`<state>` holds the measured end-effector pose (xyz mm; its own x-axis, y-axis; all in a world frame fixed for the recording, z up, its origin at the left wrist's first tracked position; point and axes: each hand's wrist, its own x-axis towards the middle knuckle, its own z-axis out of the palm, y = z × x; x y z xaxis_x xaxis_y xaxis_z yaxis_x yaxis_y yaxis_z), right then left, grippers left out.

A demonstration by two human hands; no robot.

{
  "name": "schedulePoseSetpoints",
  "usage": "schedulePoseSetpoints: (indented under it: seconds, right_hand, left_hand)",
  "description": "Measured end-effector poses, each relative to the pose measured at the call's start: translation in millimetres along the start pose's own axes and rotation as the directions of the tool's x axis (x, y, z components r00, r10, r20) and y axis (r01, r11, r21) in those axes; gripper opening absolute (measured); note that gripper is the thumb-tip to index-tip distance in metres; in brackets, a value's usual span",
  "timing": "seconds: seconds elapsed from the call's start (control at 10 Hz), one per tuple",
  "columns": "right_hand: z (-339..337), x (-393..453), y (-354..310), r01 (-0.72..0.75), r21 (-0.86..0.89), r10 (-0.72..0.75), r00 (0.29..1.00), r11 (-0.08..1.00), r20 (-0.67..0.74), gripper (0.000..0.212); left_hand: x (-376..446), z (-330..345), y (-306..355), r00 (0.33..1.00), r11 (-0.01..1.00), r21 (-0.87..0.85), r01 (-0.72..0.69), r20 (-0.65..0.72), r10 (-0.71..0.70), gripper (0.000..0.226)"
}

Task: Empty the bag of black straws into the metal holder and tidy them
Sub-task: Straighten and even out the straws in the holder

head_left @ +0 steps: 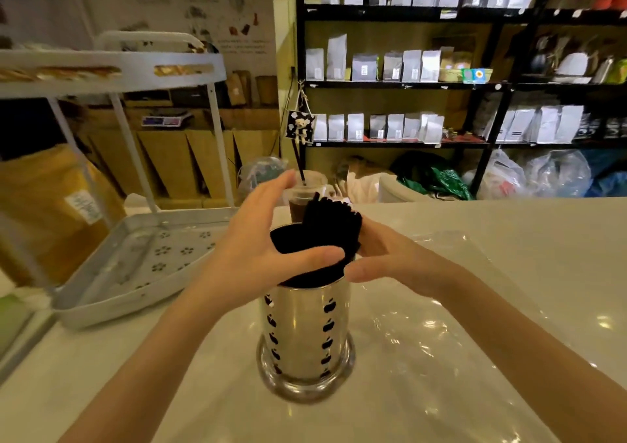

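At the centre of the white counter (509, 232) stands the metal holder (305, 334), an upright shiny cylinder with rows of dark cut-outs down its side and a wider round foot. The black straws (330, 225) are inside it, their tops bunched and leaning toward one o'clock above the rim, with a dark gap left in the holder's mouth toward ten o'clock. The left hand (258, 249) comes in from eight o'clock with fingers spread and raised behind the rim, while its thumb lies across the front of the bundle, pressing on the straws rather than closing around them. The right hand (383, 256) comes in from four o'clock, fingers loosely curled against the right side of the bundle at the rim; whether it truly grips any straws cannot be told, since the fingertips are hidden behind them. A sheet of clear plastic, the bag (441, 324), lies flat and crinkled on the counter under and to the three o'clock side of the holder. Just behind the straws at twelve o'clock sits a lidded drink cup (307, 195) with one straw of its own. A white perforated tray (142, 266) rests at nine o'clock, and dark shelving (475, 83) with pale pouches fills the one o'clock background.
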<state>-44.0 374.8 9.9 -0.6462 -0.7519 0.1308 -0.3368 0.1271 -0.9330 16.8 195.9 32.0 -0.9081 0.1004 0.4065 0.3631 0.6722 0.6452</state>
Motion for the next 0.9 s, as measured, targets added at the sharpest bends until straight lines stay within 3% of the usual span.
schedulePoseSetpoints:
  seconds: [0.1,0.2,0.3,0.4,0.6,0.7,0.9]
  right_hand:
    - [6.6,4.9,-0.4,0.014,0.010,-0.014,0.999,1.000,-0.051,0.079]
    - [11.1,4.0,-6.9,0.059,0.000,-0.059,0.996,0.998,-0.061,0.056]
    - [12.6,1.2,-10.9,0.075,-0.026,-0.077,0.991,0.997,-0.106,0.048]
    - [15.4,-0.3,-14.6,0.096,-0.055,-0.103,0.986,0.994,-0.135,0.054]
    - [31.5,2.8,-29.8,0.176,-0.164,-0.197,0.972,0.971,-0.125,0.043]
    - [35.5,6.6,-25.1,0.128,-0.264,-0.177,0.969,0.956,-0.171,0.050]
    - [36.4,4.5,-34.0,0.106,-0.401,-0.195,0.962,0.910,-0.189,0.043]
  left_hand:
    - [8.3,-1.8,-9.3,0.986,0.997,-0.078,-0.002,0.167,0.015,0.068]
    - [12.3,-8.0,-9.3,0.969,0.992,-0.121,-0.022,0.243,0.051,0.039]
    - [14.2,-11.0,-12.4,0.952,0.986,-0.159,-0.055,0.288,0.100,0.036]
    - [11.9,-14.1,-15.5,0.933,0.955,-0.297,0.017,0.347,0.092,0.023]
    - [1.9,-12.3,-14.3,0.932,0.977,-0.194,-0.083,0.332,0.145,0.064]
    - [-3.1,-12.5,-10.6,0.943,0.979,-0.173,-0.112,0.291,0.159,0.078]
    - [-5.5,-14.3,-13.1,0.947,0.978,-0.145,-0.149,0.264,0.183,0.078]
